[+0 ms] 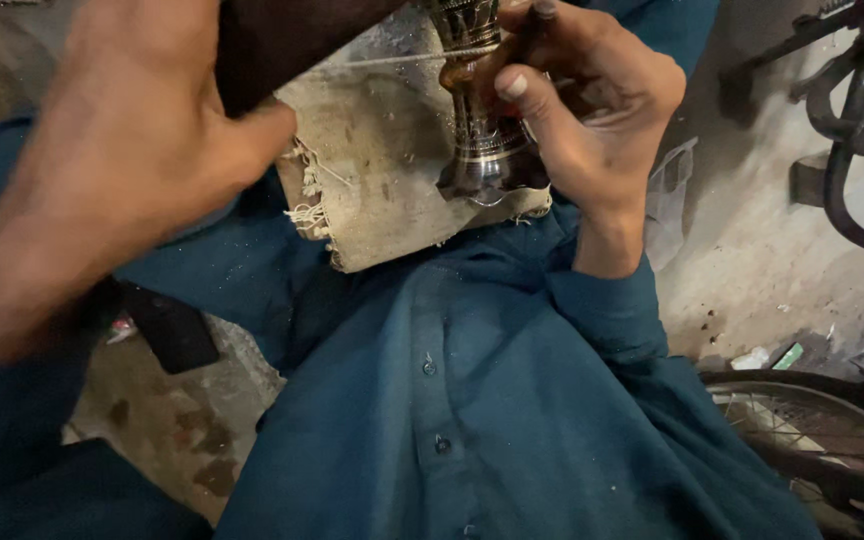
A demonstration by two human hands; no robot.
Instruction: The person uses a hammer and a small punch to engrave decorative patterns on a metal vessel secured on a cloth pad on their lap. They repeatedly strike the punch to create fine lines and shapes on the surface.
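Observation:
A dark engraved metal vase (pixel 482 110) with a flared foot rests on a frayed beige cloth (pixel 382 170) spread over my lap. My right hand (pixel 592 110) wraps around the vase, thumb pressed on its narrow stem. Near the camera, my left hand (pixel 122 150) is blurred and grips a dark brown wooden piece (pixel 272 40) that reaches toward the vase's top. The upper part of the vase is cut off by the frame's top edge.
I wear a blue buttoned shirt (pixel 472 400). A bicycle wheel (pixel 822 440) lies at the lower right on the dusty concrete floor (pixel 752 250). Dark metal bars (pixel 852 130) stand at the upper right. A black block (pixel 172 330) sits at the left.

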